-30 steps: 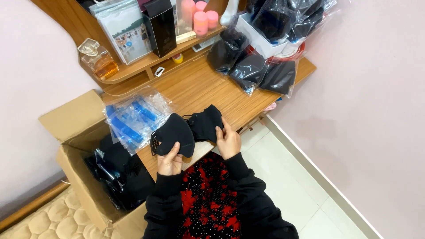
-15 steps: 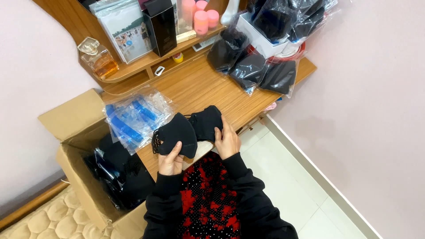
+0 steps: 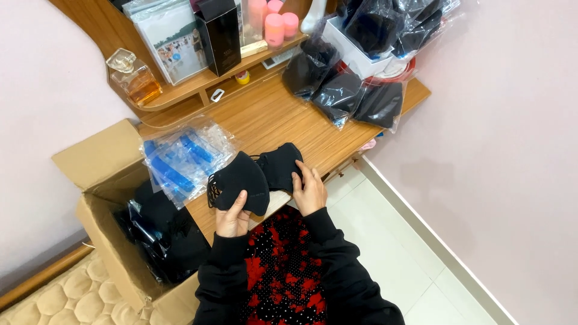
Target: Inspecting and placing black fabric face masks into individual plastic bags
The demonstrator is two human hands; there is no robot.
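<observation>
Holding a black face mask (image 3: 239,180) up off the tabletop (image 3: 283,114), my left hand (image 3: 232,216) has it pinched at the lower edge, thumb over the front, fingers closed on the fabric. I take that mask as my landmark. Just right of it, my right hand (image 3: 310,191) lies flat with fingers spread on a second black mask (image 3: 282,165), pressing it to the wood near the front edge; that hand grips nothing, it only pins.

Risk, as I judge it: the pinch is thin and low, so the held mask could flop or slide out. Its ear loops dangle on the left side and could snag the clear packet next door. The pinned mask sits close to the tabletop's edge, so a loose palm might let it slip to the floor.

Packages now. Just left of the held mask lies a crinkled clear plastic bag with blue strips (image 3: 180,157) inside. Below-left of it stands an open brown cardboard box (image 3: 102,174) holding dark bagged goods. Up and right, well apart, clear bags of black masks (image 3: 355,99) lean by a white box (image 3: 355,48). Above, on the shelf (image 3: 180,90), a tall black carton (image 3: 220,33), pink cylinders (image 3: 274,21) and an amber glass bottle (image 3: 135,78).
</observation>
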